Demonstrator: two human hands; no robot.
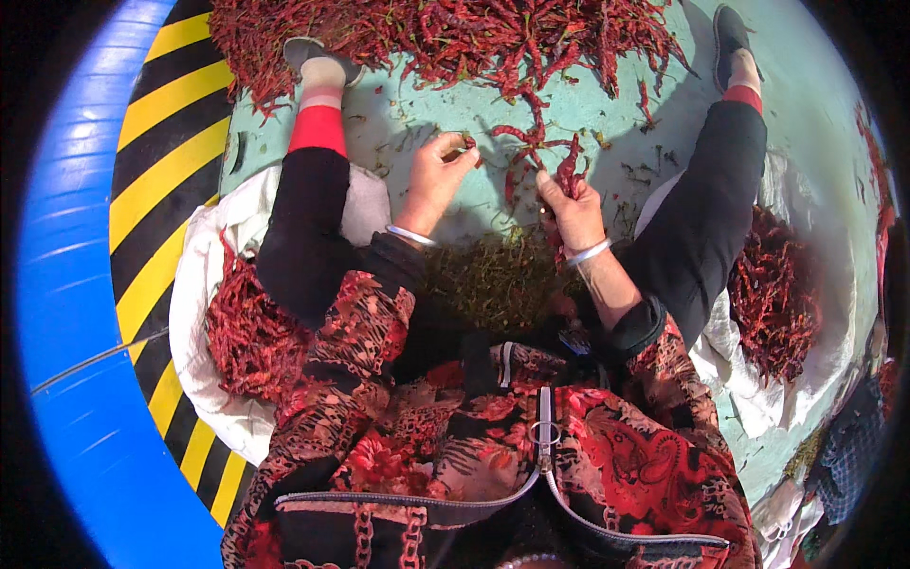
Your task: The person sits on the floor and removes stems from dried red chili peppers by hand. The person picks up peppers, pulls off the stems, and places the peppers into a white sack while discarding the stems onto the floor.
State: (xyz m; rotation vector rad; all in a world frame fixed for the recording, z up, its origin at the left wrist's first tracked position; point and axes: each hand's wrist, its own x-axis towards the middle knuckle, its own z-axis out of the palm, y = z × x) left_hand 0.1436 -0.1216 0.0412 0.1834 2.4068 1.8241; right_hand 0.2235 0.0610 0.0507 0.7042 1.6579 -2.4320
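My right hand (574, 214) is closed around several dried red chilies (570, 163), which stick out past the thumb. To its left, my left hand (438, 182) is raised in a pinch, with a small dark red bit of dried chili (468, 141) at the fingertips. Between and just beyond my hands, a few loose chilies (515, 133) lie on the pale green floor (431, 114). A big heap of dried red chilies (493, 38) spreads at the far side, between my feet. Below my hands, a pile of brownish-green stems (498, 280) lies between my legs.
Beside my left leg stands a white sack (194, 284) with red chilies inside; another white sack (834, 351) with chilies is at my right. A yellow-black striped strip (156, 190) and a blue surface (71, 284) run along the left. My outstretched legs flank the work.
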